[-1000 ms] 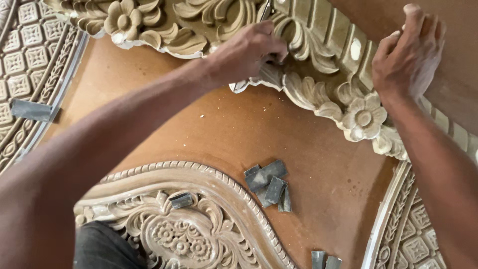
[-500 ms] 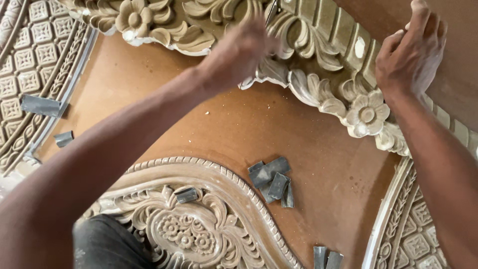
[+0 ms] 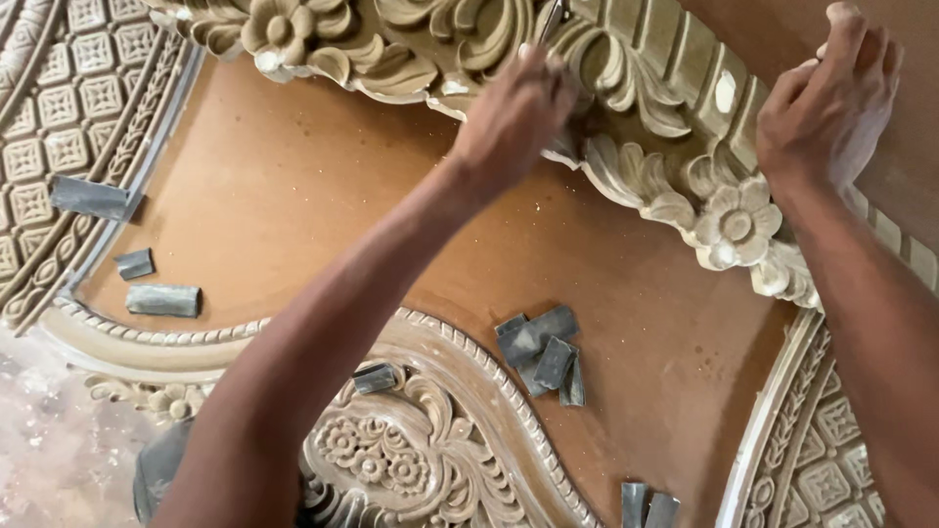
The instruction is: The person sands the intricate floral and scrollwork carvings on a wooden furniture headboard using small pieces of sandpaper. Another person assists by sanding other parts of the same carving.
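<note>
A pale carved wooden moulding (image 3: 685,186) with flowers and leaves runs across the top of a brown board (image 3: 293,196). My left hand (image 3: 514,117) is closed and pressed against a leaf scroll of that carving. It is blurred, and a thin grey strip of sandpaper (image 3: 553,20) sticks out above its fingers. My right hand (image 3: 831,108) rests on the upper edge of the moulding at the right, fingers draped over it and holding nothing. A carved flower (image 3: 736,223) lies just below that wrist.
Loose grey sandpaper pieces lie on the board: a pile (image 3: 543,352) in the middle, others at the left (image 3: 161,298) and the bottom (image 3: 646,506). A second carved arch (image 3: 421,460) fills the lower middle. Lattice carving (image 3: 59,127) borders both sides.
My left hand has slid a little along the carving, down and to the right, and is now blurred. My right hand stays on the moulding edge. The view has shifted slightly.
</note>
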